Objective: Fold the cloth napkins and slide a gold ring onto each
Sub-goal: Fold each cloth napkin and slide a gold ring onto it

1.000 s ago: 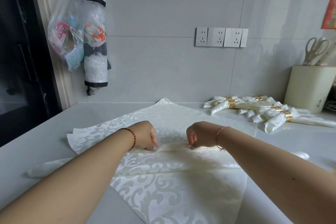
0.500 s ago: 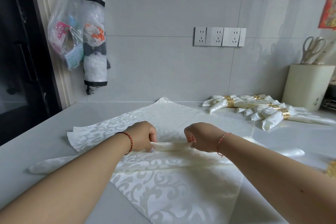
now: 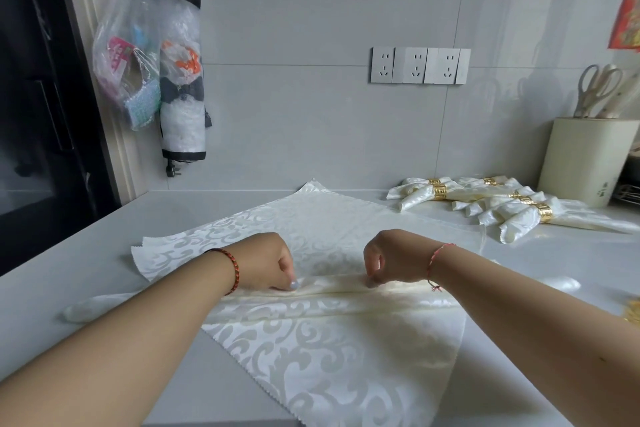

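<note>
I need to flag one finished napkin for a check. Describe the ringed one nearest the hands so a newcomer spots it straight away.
Start at the cream utensil holder with scissors at the far right of the counter. A pile of rolled white napkins lies at its base. The one wanted is the front napkin, closest to the right hand; its gold ring is the lowest and largest in view.

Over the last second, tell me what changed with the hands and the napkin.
Half a second ago both hands held the pleated band lifted off the counter; now the left hand and right hand have set it back down and pinch it against the napkin. The finished napkins in gold rings have not moved.
</note>
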